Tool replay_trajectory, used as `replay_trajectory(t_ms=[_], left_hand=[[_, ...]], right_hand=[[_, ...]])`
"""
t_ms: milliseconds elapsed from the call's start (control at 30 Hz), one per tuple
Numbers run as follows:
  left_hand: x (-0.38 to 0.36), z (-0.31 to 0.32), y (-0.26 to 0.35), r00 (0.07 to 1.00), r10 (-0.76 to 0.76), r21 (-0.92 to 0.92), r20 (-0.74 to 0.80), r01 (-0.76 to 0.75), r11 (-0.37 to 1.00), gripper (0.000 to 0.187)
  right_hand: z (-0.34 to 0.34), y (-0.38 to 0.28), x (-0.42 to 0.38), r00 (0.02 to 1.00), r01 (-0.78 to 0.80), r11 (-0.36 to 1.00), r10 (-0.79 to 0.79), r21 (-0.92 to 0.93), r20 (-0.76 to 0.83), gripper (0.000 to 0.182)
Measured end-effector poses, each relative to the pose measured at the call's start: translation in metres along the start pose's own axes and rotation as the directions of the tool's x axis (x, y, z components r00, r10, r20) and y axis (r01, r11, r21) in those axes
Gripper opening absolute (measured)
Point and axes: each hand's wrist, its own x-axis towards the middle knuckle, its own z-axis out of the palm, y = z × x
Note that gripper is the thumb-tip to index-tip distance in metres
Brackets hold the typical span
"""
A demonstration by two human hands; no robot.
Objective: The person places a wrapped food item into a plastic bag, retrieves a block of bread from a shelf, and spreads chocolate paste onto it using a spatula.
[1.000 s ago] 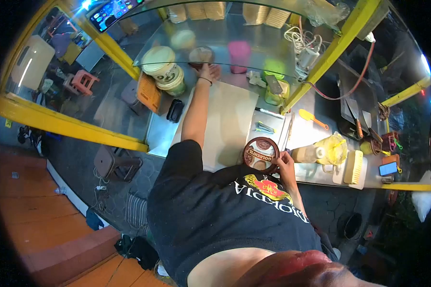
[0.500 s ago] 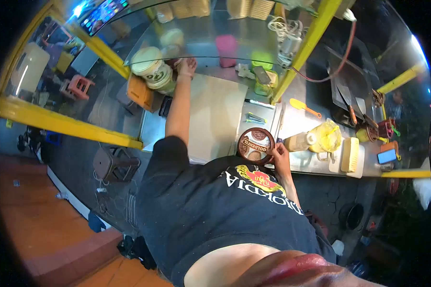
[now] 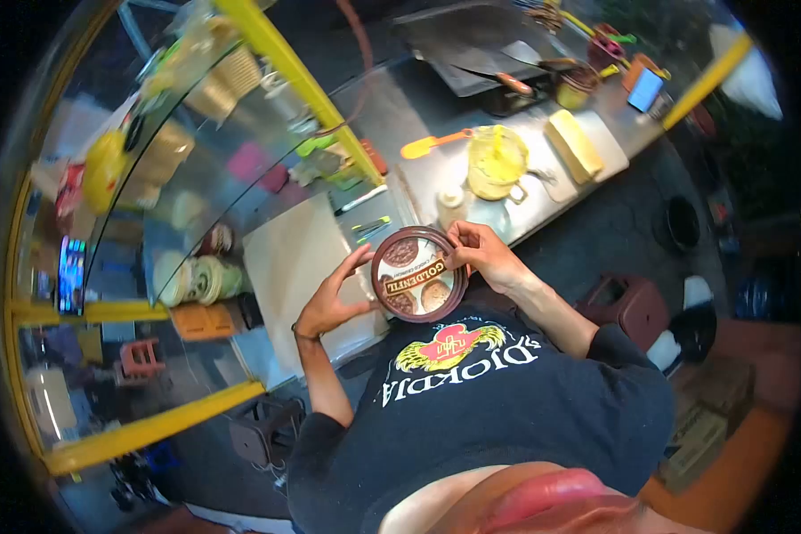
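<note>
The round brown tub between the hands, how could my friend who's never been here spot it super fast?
Find the big black shirt, then look just above its red-and-yellow picture. The round tub is there, between the left hand and the right hand. Unlike the jug with yellow stuff nearby, it has a dark brown rim and GOLDENFIL on top.

Underside of the brown-rimmed lid (image 3: 418, 274) out of view, phone icons (image 3: 72, 274) illegibly small

Brown-and-white lid (image 3: 418, 272), black shirt (image 3: 543, 423), orange spatula (image 3: 421, 147)
</note>
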Motion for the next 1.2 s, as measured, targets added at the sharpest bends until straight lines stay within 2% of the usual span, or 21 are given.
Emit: replay_trajectory(t_ms=[67,100,167,233,300,367,433,467,500,567,633,700,767,833,867,900,967,1000,1033,1100,1200], left_hand=[[0.006,0.019,0.019,0.996,0.058,0.030,0.061,-0.060,0.998,0.101],[0.012,0.032,0.024,0.995,0.059,0.022,0.074,-0.061,0.998,0.101],[0.029,0.066,0.035,0.989,0.095,0.140,0.117,-0.111,0.984,0.117],[0.053,0.103,0.027,0.992,0.069,0.130,0.105,-0.082,0.988,0.122],[0.091,0.141,0.044,0.993,0.066,-0.044,0.098,-0.062,0.997,0.119],[0.134,0.172,0.052,0.980,0.130,-0.074,0.150,-0.119,0.990,0.110],[0.171,0.201,0.064,0.958,0.166,-0.018,0.234,-0.167,0.986,0.102],[0.185,0.207,0.072,0.959,0.145,0.150,0.245,-0.185,0.971,0.089],[0.210,0.219,0.063,0.928,0.281,0.153,0.243,-0.323,0.934,0.064],[0.253,0.238,0.081,0.942,0.100,0.250,0.320,-0.186,0.950,0.038],[0.306,0.264,0.066,0.976,0.152,0.257,0.158,-0.190,0.948,0.029],[0.360,0.286,0.063,0.975,0.224,0.087,-0.003,-0.223,0.971,0.036],[0.412,0.305,0.059,0.879,0.403,0.400,-0.253,-0.285,0.871,0.046],[0.465,0.324,0.051,0.821,0.428,0.543,-0.378,-0.179,0.821,0.060],[0.484,0.336,0.050,0.849,0.350,0.630,-0.397,-0.026,0.776,0.073],[0.496,0.351,0.043,0.850,0.339,0.623,-0.403,-0.016,0.782,0.073],[0.516,0.374,0.026,0.815,0.339,0.760,-0.470,0.179,0.625,0.083],[0.515,0.377,0.021,0.836,0.355,0.825,-0.418,0.186,0.534,0.085],[0.518,0.377,0.016,0.837,0.347,0.822,-0.423,0.193,0.536,0.085],[0.522,0.375,0.006,0.824,0.382,0.823,-0.419,0.167,0.543,0.083],[0.508,0.371,0.022,0.832,0.350,0.758,-0.430,0.122,0.641,0.082]], right_hand=[[-0.014,-0.014,-0.019,1.000,0.016,1.000,-0.016,0.006,0.003,0.019],[-0.021,-0.022,-0.029,0.998,0.033,0.999,-0.033,0.002,0.049,0.019],[-0.041,-0.031,-0.044,0.998,0.022,0.998,-0.025,0.053,0.050,0.018],[-0.069,-0.036,-0.058,0.999,0.040,0.991,-0.043,0.128,0.020,0.018],[-0.102,-0.042,-0.075,0.997,0.080,0.988,-0.080,0.134,-0.009,0.017],[-0.138,-0.057,-0.099,0.989,0.113,0.993,-0.107,0.047,-0.106,0.016],[-0.177,-0.067,-0.126,0.972,0.156,0.988,-0.157,-0.020,-0.176,0.015],[-0.197,-0.071,-0.140,0.942,0.195,0.978,-0.209,-0.077,-0.262,0.015],[-0.219,-0.072,-0.153,0.904,0.223,0.966,-0.256,-0.133,-0.342,0.015],[-0.263,-0.070,-0.174,0.816,0.262,0.943,-0.330,-0.205,-0.475,0.019],[-0.302,-0.070,-0.192,0.701,0.238,0.924,-0.376,-0.298,-0.606,0.019],[-0.334,-0.078,-0.204,0.623,0.265,0.936,-0.351,-0.233,-0.699,0.018],[-0.375,-0.077,-0.208,0.585,0.256,0.946,-0.317,-0.200,-0.747,0.015],[-0.408,-0.087,-0.206,0.570,0.251,0.962,-0.234,-0.104,-0.788,0.011],[-0.427,-0.092,-0.200,0.575,0.241,0.964,-0.232,-0.109,-0.784,0.011],[-0.444,-0.093,-0.193,0.597,0.252,0.966,-0.197,-0.052,-0.777,0.010],[-0.474,-0.091,-0.171,0.642,0.251,0.967,-0.140,0.035,-0.754,0.012],[-0.482,-0.094,-0.157,0.652,0.260,0.963,-0.120,0.071,-0.749,0.012],[-0.487,-0.096,-0.141,0.661,0.267,0.957,-0.100,0.109,-0.743,0.012],[-0.502,-0.096,-0.108,0.703,0.272,0.948,-0.076,0.168,-0.707,0.013],[-0.524,-0.090,-0.067,0.785,0.234,0.953,-0.069,0.192,-0.616,0.013]])
